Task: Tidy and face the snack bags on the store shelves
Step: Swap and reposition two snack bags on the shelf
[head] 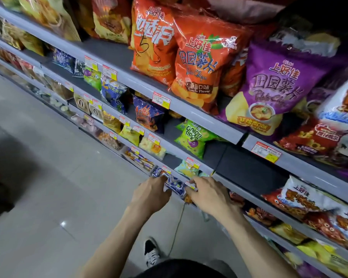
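A small blue and white snack bag (pixel 175 185) sits at the front edge of a low shelf, crumpled between both hands. My left hand (pixel 152 194) grips its left side with curled fingers. My right hand (pixel 208 192) pinches its right edge. Another blue and white bag (pixel 157 172) lies just left of it. One shelf up, a green onion rings bag (pixel 192 137) leans at the front and a pale teal bag (pixel 186 167) sits below it. Large orange (pixel 199 63) and purple (pixel 273 85) chip bags stand on the upper shelf.
Grey shelf rails (pixel 189 109) with red and yellow price tags (pixel 161 99) run diagonally across the view. A dark bare stretch of shelf (pixel 249 167) lies right of the onion rings bag. Grey tiled floor (pixel 49 157) spreads to the left; my shoe (pixel 152 251) is below.
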### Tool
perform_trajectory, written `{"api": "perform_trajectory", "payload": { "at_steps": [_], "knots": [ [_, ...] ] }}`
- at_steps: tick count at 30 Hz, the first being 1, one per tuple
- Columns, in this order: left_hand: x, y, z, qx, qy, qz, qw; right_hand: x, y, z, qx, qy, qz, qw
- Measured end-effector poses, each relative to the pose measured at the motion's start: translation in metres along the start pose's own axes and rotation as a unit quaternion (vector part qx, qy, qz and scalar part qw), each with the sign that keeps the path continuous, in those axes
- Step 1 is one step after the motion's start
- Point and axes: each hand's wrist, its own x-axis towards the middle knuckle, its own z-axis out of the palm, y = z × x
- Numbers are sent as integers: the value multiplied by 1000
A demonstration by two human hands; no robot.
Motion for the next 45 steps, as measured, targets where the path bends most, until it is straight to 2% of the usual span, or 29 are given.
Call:
{"api": "perform_trajectory", "payload": {
  "at_steps": [13, 21, 26, 31, 34, 39, 45],
  "knots": [
    [56, -9, -39, -5, 20, -40, 999, 59, -11, 4, 53, 3, -27, 998],
    [69, -21, -33, -7, -2, -16, 1000, 91, -28, -7, 72, 9, -1, 997],
    [101, -51, -43, -17, -8, 19, 1000, 105, -52, -4, 78, 29, 47, 995],
    [140, -90, -62, -11, -1, 88, 996, 113, -72, 7, 84, 59, 134, 986],
    [163, -114, -76, 2, 17, 99, 995, 117, -81, 16, 100, 82, 186, 974],
    [203, -140, -85, -93, 39, 72, 992, 120, -91, 29, 156, 107, 258, 948],
    [250, -130, -92, -230, 73, 51, 969, 136, -90, 39, 280, 124, 317, 898]
  ]
}}
